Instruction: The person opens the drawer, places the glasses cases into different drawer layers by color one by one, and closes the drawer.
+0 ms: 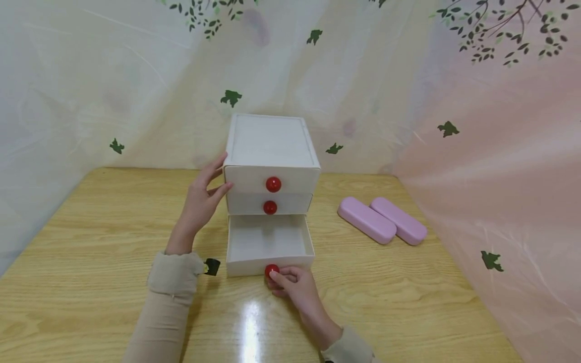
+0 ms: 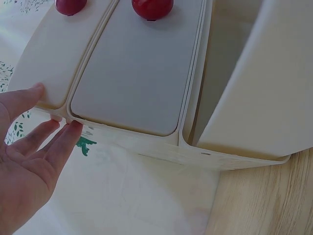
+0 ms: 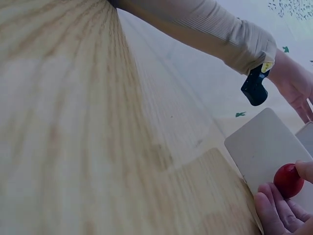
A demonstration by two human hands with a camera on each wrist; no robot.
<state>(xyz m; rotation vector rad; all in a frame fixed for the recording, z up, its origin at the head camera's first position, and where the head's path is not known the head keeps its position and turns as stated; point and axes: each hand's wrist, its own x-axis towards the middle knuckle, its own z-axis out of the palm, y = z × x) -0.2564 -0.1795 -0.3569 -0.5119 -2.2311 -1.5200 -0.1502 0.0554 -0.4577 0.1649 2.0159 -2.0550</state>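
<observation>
A white three-drawer box point(image 1: 272, 141) with round red knobs stands upright on the table. Its bottom drawer point(image 1: 268, 242) is pulled well out, and bare inside. My right hand point(image 1: 297, 290) pinches that drawer's red knob point(image 3: 288, 180) between thumb and fingers. At the box's left side, my left hand point(image 1: 199, 201) rests near the top; its thumb point(image 2: 24, 100) touches the top drawer's front while the fairly straight fingers lie along the side wall. The upper two drawers, with a top knob point(image 1: 273, 184) and a middle knob point(image 1: 270, 207), are closed.
Two pink oblong cases point(image 1: 366, 220) lie side by side on the wooden table point(image 1: 113, 227), to the right of the box. Behind the table and along its right hangs a pale cloth point(image 1: 150, 75) printed with leaves and birds. A small black device point(image 1: 212, 266) sits at the left cuff.
</observation>
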